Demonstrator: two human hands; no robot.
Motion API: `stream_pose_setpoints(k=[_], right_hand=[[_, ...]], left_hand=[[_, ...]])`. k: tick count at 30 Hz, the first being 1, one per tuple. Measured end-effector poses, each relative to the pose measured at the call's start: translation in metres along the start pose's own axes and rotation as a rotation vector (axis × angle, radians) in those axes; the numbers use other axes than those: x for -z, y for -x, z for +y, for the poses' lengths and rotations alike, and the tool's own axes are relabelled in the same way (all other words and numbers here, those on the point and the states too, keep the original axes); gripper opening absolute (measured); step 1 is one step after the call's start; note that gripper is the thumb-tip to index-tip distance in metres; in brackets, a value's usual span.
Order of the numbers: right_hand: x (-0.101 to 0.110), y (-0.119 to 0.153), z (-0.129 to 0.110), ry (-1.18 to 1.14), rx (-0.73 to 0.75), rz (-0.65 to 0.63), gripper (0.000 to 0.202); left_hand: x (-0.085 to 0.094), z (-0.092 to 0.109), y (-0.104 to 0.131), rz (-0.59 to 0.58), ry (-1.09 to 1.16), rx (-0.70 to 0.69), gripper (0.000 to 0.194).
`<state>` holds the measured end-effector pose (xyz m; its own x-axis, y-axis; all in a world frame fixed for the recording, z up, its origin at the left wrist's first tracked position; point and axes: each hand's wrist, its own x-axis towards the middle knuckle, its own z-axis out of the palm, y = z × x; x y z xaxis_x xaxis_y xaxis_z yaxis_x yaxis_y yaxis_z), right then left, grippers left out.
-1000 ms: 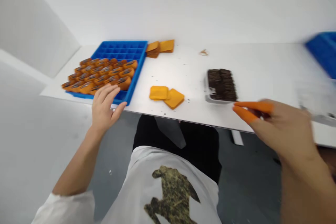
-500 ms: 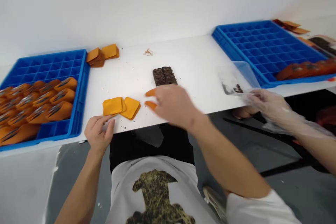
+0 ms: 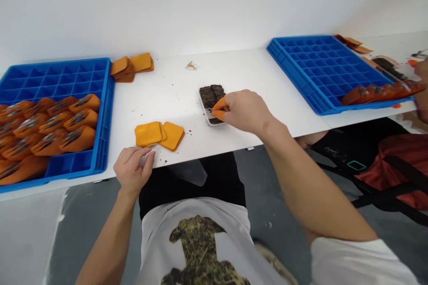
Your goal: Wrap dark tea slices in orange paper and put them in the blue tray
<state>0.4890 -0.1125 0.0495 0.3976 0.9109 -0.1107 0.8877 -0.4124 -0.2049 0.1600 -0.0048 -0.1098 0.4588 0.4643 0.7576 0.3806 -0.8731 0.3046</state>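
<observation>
My right hand (image 3: 245, 111), with orange covers on its thumb and forefinger, reaches into a small white tray (image 3: 204, 113). Its two covered fingertips are close together in a pinch at the near part of the tray; what is between them is too small to make out. Thin dark brown pieces (image 3: 211, 93) stand packed in rows in that tray. At the front edge of the table, my left hand (image 3: 133, 167) rests with fingers bent and thumb apart, its fingertips by the nearest of the flat yellow-orange square pieces (image 3: 148, 134). More such squares (image 3: 173, 136) overlap beside it.
A blue compartment tray (image 3: 109, 116) on the left holds several folded orange pouches (image 3: 80, 138). Stacked orange squares (image 3: 142, 61) lie behind it. Another blue tray (image 3: 294, 71) stands right, near a co-worker's hand (image 3: 421, 73). Rubber bands (image 3: 191, 66) and dark crumbs lie on the white table.
My right hand has moved right and its fingers have come together at the tray of dark pieces. My left hand stays by the squares. The co-worker's gloved hand and clear container have left the view.
</observation>
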Motion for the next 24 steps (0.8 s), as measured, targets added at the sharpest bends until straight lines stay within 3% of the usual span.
stream_pose_setpoints(k=[4, 10, 14, 18, 21, 24], right_hand=[[-0.007, -0.033, 0.018, 0.044, -0.052, -0.249, 0.027], [-0.011, -0.039, 0.022, -0.017, -0.051, -0.316, 0.011], [-0.005, -0.042, 0.029, -0.133, -0.063, -0.267, 0.009], [-0.004, -0.039, 0.045, -0.283, -0.108, -0.138, 0.01], [-0.009, -0.032, 0.064, -0.524, -0.233, -0.001, 0.017], [-0.021, -0.026, 0.083, -0.812, -0.396, 0.098, 0.024]], left_hand=[[-0.002, 0.0, 0.002, -0.007, -0.023, -0.007, 0.009], [-0.001, 0.001, 0.001, -0.034, -0.048, -0.001, 0.009], [-0.001, 0.0, 0.001, -0.039, -0.065, 0.002, 0.008], [-0.002, 0.002, 0.003, -0.051, -0.076, 0.005, 0.006], [0.002, 0.003, 0.001, -0.052, -0.062, 0.054, 0.004], [0.012, -0.001, -0.014, -0.096, -0.078, 0.146, 0.015]])
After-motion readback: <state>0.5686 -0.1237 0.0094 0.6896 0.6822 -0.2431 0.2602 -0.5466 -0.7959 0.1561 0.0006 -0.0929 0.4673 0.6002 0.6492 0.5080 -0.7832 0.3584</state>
